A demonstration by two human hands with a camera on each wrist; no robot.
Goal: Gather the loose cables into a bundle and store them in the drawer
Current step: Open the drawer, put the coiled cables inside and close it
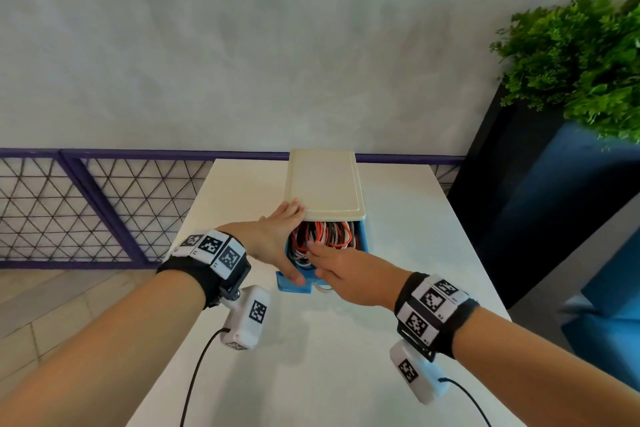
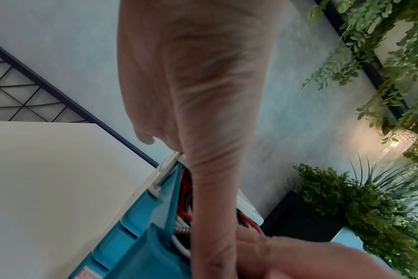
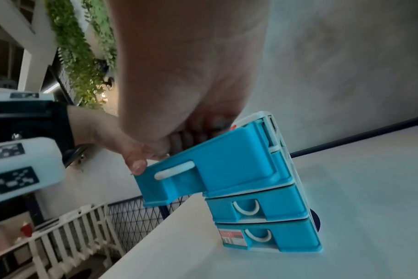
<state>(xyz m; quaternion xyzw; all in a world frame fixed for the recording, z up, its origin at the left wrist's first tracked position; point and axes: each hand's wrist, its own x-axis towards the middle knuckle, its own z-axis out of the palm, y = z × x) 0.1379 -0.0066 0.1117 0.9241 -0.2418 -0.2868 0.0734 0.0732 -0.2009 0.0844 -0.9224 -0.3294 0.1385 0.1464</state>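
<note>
Your forearms are bare, no sleeves. Each wrist carries a black fabric strap (image 1: pixel 194 279) with a band of white square tiles printed with black-and-white fiducial markers; left band (image 1: pixel 211 248), right band (image 1: pixel 427 308). Below each strap a black bracket holds a white rounded camera housing, each bearing one more marker: left housing (image 1: pixel 246 317), right housing (image 1: pixel 417 373). A thin black cable leaves each housing, left cable (image 1: pixel 194 374) and right cable (image 1: pixel 471 402). A silver screw sits at the left bracket.
</note>
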